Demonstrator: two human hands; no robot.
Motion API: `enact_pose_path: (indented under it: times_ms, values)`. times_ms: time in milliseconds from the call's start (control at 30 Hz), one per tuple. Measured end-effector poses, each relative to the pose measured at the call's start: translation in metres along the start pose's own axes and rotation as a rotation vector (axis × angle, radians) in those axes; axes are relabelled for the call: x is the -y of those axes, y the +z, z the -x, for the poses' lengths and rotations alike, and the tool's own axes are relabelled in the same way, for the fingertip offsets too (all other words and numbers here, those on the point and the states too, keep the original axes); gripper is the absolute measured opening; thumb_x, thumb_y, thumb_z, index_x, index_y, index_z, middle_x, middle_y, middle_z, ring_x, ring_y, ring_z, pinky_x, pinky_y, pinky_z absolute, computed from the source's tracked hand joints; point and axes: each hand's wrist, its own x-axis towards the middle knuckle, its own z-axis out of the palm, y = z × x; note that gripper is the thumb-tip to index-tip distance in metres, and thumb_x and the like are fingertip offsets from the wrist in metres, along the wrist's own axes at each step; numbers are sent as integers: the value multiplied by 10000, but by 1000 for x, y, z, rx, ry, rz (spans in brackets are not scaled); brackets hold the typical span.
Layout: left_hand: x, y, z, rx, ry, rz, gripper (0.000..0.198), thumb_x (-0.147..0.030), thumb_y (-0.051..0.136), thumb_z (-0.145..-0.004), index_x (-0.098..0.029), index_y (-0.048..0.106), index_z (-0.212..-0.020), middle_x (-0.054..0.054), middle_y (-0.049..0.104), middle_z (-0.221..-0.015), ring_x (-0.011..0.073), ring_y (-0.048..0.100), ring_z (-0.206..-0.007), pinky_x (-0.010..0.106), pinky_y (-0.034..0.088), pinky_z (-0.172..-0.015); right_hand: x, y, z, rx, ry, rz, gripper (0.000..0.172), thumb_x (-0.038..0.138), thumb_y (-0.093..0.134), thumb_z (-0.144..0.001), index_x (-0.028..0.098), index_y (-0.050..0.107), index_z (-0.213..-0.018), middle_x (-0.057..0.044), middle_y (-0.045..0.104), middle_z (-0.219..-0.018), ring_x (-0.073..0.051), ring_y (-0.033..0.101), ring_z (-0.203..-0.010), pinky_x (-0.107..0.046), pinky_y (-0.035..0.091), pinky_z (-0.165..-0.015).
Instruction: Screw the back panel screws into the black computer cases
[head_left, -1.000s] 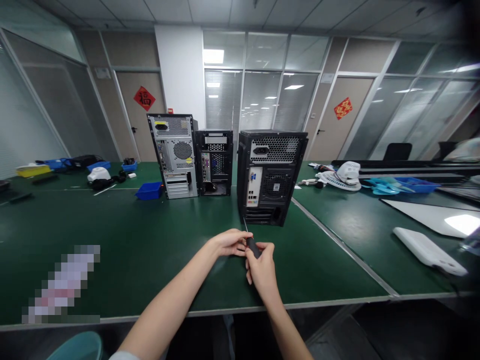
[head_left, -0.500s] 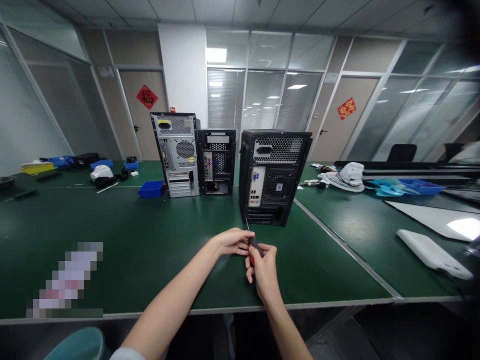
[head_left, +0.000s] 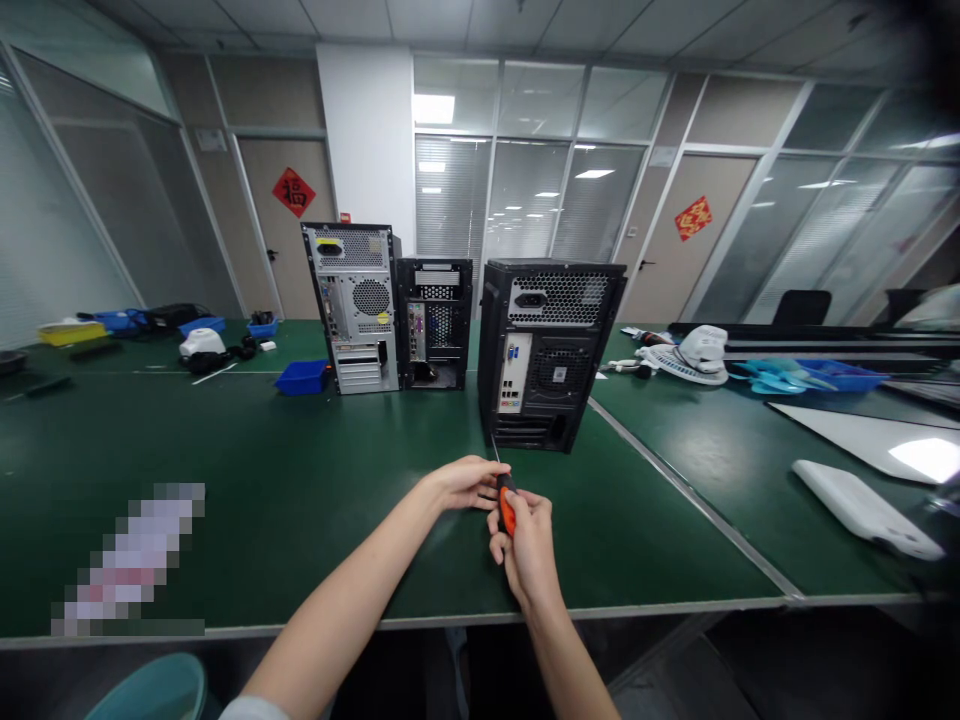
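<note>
- The right hand is wrapping its fingers closed around the orange and black handle of the screwdriver, low over the bench near its front edge.
- The left hand, at 10 o'clock from it, is pinching the handle's top with bent fingers.
- The thin steel shaft is pointing to 12 o'clock, ending close to the lower rear corner of the black computer case; whether it is touching, I cannot tell.
- In my judgement the tip could be slipping and scratching the painted panel, because the shaft is so slim.
- The bench cover is looking matte green; the case is a sheet-metal box with honeycomb vents.
- At 11 o'clock, farther, a silver case and a smaller black case are standing together.
</note>
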Motion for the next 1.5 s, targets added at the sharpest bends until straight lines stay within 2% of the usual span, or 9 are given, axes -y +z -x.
enact_pose_path:
  times_ms: [233, 533, 733, 900, 1233, 1400, 1500]
  values:
    - [-1, 2, 3, 33, 5, 35, 167, -253, 624, -758, -97, 566, -768, 79, 656, -769, 119, 614, -658, 219, 460, -607, -5, 2, 2, -18, 2, -144, 327, 379, 577, -685, 229, 333, -844, 90, 484, -659, -62, 493, -455, -135, 273, -266]
    - [-1, 1, 3, 56, -2, 51, 128, -208, 546, -817, -86, 575, -789, 105, 682, -767, 113, 632, -689, 195, 452, -630, -7, 5, 2, 7, -8, -226, 158, 322, 517, -721, 193, 431, -751, 78, 459, -525, -69, 450, -437, -145, 268, -278]
    - [-1, 1, 1, 49, -1, 50, 175, -171, 442, -870, -72, 572, -808, 118, 679, -744, 111, 640, -645, 182, 451, -603, -9, 7, 3, -12, 17, -295, 187, 323, 551, -688, 179, 455, -761, 81, 483, -552, -60, 456, -441, -140, 258, -284]
    - [1, -1, -1, 58, 2, 71, 178, -185, 463, -862, -54, 579, -827, 146, 683, -769, 126, 646, -636, 204, 474, -627, -9, 9, 5, -26, 45, -341, 190, 315, 549, -683, 175, 460, -775, 81, 488, -549, -59, 453, -436, -137, 241, -292]
    - [2, -4, -4, 84, -4, 76, 191, -147, 426, -874, -41, 583, -845, 152, 686, -784, 108, 623, -543, 175, 453, -474, -8, 11, 5, -39, 107, -458, 141, 264, 519, -706, 155, 496, -792, 62, 527, -609, -39, 456, -444, -126, 243, -320]
    - [1, -5, -3, 97, 4, 90, 127, -117, 484, -840, -36, 571, -882, 162, 685, -814, 148, 652, -613, 200, 481, -480, -6, 12, 6, -66, 162, -495, 120, 234, 496, -716, 155, 503, -806, 46, 548, -621, -48, 470, -463, -129, 248, -334]
    - [1, -5, -3, 92, 4, 83, 131, -112, 473, -843, -36, 569, -890, 155, 684, -812, 147, 646, -580, 198, 462, -438, -7, 12, 6, -69, 172, -495, 111, 236, 502, -717, 156, 502, -794, 46, 543, -620, -54, 478, -481, -131, 257, -346]
